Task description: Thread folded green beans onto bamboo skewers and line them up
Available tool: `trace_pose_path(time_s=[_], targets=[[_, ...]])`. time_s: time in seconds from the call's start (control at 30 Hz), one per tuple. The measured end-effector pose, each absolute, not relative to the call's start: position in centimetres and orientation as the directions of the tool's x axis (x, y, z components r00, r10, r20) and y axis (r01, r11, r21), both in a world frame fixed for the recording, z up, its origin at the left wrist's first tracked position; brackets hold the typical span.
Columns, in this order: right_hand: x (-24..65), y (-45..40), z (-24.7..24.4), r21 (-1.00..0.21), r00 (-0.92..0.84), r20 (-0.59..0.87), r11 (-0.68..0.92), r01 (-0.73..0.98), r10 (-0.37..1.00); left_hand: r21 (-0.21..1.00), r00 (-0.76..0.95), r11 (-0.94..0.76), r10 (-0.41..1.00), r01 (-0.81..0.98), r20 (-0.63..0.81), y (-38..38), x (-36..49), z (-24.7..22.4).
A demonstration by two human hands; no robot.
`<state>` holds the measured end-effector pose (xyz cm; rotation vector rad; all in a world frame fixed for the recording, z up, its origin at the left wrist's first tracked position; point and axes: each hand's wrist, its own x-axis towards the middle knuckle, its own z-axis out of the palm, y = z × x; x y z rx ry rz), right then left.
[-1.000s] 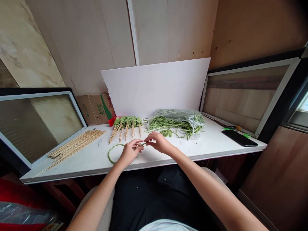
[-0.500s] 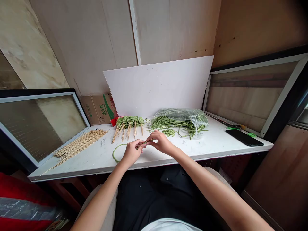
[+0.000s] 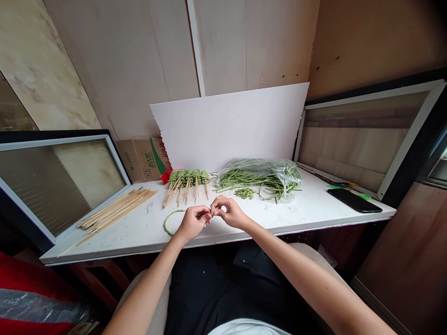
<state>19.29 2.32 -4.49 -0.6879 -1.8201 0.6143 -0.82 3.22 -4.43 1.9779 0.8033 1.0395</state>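
A long green bean loops out to the left from between my hands, over the front part of the white table. My left hand is closed around the bean. Close beside it, my right hand pinches the bean's end between thumb and fingers. Beyond my hands lie several bamboo skewers threaded with green beans. To their right is a small pile of short bean pieces. A clear plastic bag behind it holds many long beans, some spilling out at its front.
A fan of bare bamboo skewers lies on the left of the white table. A black phone rests near the right edge. A white board and a cardboard box stand at the back, framed panels on both sides.
My right hand has come slightly down and towards me, its fingers now at the bean's end. My left hand and the bean's loop have stayed nearly the same.
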Motion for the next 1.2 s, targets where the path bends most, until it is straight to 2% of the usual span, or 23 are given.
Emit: trace_pose_path(time_s=[0.2, 0.27, 0.33, 0.47, 0.57, 0.7, 0.87, 1.03, 1.2], targets=[[18.8, 2.7, -5.3, -0.836, -0.347, 0.539, 0.538, -0.107, 0.767, 0.874, 0.514, -0.479, 0.773, 0.087, 0.372, 3.5, -0.8, -4.5], [18.9, 2.8, -4.9, -0.844, -0.324, 0.533, 0.518, -0.140, 0.781, 0.875, 0.497, -0.478, 0.779, 0.074, 0.383, 3.7, -0.9, -4.5], [19.4, 3.0, -4.3, -0.814, -0.236, 0.573, 0.578, -0.056, 0.785, 0.875, 0.454, -0.476, 0.800, 0.085, 0.391, 3.8, -1.0, -4.5], [21.8, 4.2, -3.9, -0.662, -0.097, 0.678, 0.663, 0.350, 0.729, 0.858, 0.377, -0.489, 0.833, 0.158, 0.405, 4.4, -1.2, -4.7], [23.9, 5.5, -5.0, -0.602, -0.052, 0.641, 0.543, 0.585, 0.766, 0.833, 0.360, -0.514, 0.831, 0.203, 0.425, 4.8, -1.3, -5.1], [25.7, 6.9, -7.4, -0.574, -0.022, 0.465, 0.319, 0.754, 0.885, 0.823, 0.376, -0.508, 0.836, 0.253, 0.400, 5.1, -1.3, -5.8], [26.2, 7.4, -8.8, -0.588, 0.068, 0.311, 0.136, 0.797, 0.948, 0.816, 0.417, -0.501, 0.833, 0.288, 0.364, 4.9, -1.2, -5.9], [26.3, 7.9, -8.7, -0.714, 0.028, 0.235, 0.153, 0.683, 0.972, 0.833, 0.438, -0.466, 0.842, 0.297, 0.315, 4.7, -1.1, -5.8], [26.4, 7.7, -8.2, -0.742, -0.016, 0.263, 0.213, 0.636, 0.965, 0.876, 0.452, -0.410, 0.851, 0.254, 0.267, 4.3, -0.9, -5.5]])
